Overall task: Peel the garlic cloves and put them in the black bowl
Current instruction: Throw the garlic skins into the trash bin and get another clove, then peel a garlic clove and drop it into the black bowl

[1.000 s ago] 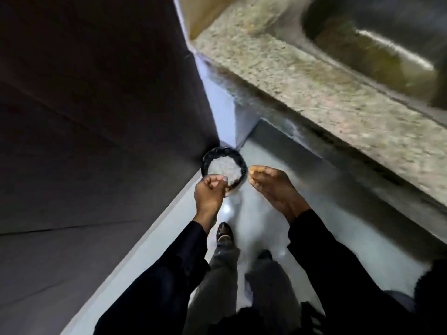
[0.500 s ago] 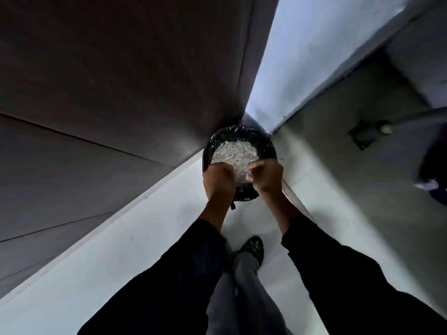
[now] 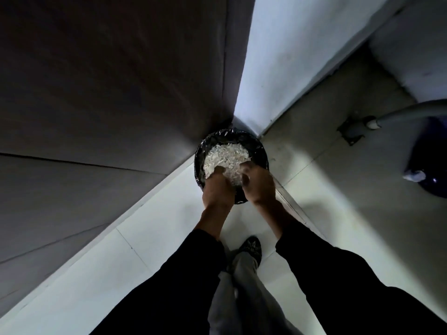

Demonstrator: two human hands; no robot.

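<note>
Item: bin (image 3: 256, 147), round, lined with a black bag, on the floor (image 3: 154, 238) at frame centre, in a wall corner. Contents: pale garlic peelings (image 3: 226, 157), heaped; likely feather-light, papery, loose, best scooped in cupped handfuls. Left hand (image 3: 216, 189) and right hand (image 3: 260, 184): both over the near rim, fingers dipping into the heap; grip cannot be told. Peeled cloves and black bowl: not visible.

Round black container lined with glossy black plastic (image 3: 257, 147), standing upright on the pale tiled floor in a wall corner, filled with a heap of pale, papery garlic skins (image 3: 227, 157).
</note>
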